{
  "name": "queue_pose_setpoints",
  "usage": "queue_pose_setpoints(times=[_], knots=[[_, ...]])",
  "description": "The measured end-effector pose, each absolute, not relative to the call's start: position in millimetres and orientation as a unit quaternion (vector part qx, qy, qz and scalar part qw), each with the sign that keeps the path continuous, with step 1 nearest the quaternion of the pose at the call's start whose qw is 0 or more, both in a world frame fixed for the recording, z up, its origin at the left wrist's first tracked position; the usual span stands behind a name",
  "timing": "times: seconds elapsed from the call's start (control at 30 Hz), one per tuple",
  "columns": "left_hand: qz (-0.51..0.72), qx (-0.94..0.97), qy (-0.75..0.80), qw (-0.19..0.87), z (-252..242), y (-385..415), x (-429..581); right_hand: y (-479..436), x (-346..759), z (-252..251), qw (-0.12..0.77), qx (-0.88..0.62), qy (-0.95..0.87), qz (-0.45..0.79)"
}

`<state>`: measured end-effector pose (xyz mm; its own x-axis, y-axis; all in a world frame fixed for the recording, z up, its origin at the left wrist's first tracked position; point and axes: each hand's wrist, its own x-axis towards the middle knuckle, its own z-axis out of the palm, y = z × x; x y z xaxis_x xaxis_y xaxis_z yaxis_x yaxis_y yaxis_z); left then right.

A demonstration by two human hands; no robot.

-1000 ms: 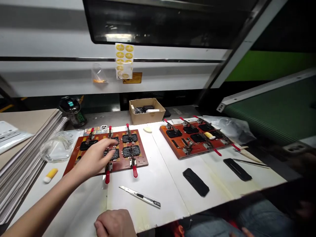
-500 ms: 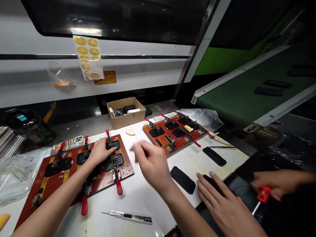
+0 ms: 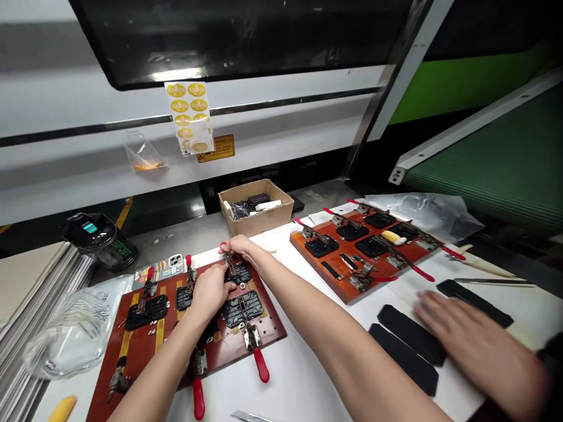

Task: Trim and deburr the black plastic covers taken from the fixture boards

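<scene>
The fingertips of the right hand (image 3: 240, 248) are pinched closed on a toggle clamp (image 3: 229, 264) at the far edge of a red-brown fixture board (image 3: 268, 334). The left hand's (image 3: 210, 298) fingers curl just nearer the clamp; whether they grip it is hidden. A black plate (image 3: 242, 309) sits near right on the board. Farther right, a co-worker's blurred hand (image 3: 475, 334) lies on black pads (image 3: 411, 334).

Bright, even indoor light fills the scene, with a pale glare on the dark window (image 3: 178, 74), faint shadows on the white table (image 3: 398, 296), another person's blurred hand (image 3: 475, 346) at right, and wide-lens bending along the picture's edges.
</scene>
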<state>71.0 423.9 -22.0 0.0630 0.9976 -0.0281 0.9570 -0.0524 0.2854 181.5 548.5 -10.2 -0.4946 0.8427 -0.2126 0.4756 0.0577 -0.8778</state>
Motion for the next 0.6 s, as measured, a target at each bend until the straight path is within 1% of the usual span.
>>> queue_pose_setpoints(times=[0.13, 0.23, 0.37, 0.47, 0.5, 0.6], knots=[[0.068, 0.734, 0.667, 0.111, -18, 426, 74, 545, 204, 19, 0.206, -0.443, -0.716, 0.499], [0.057, 0.742, 0.658, 0.111, -3, 426, 74, 527, 235, 48, 0.235, -0.467, -0.72, 0.457], [0.071, 0.735, 0.667, 0.098, 37, 397, 64, 453, 278, 75, 0.292, -0.532, -0.708, 0.362], [0.115, 0.707, 0.69, 0.105, 56, 344, 55, 372, 292, 77, 0.268, -0.537, -0.715, 0.359], [0.152, 0.689, 0.697, 0.131, 57, 323, 54, 347, 292, 74, 0.258, -0.522, -0.722, 0.373], [0.262, 0.657, 0.654, 0.27, 45, 260, 64, 282, 279, 59, 0.273, -0.45, -0.72, 0.452]])
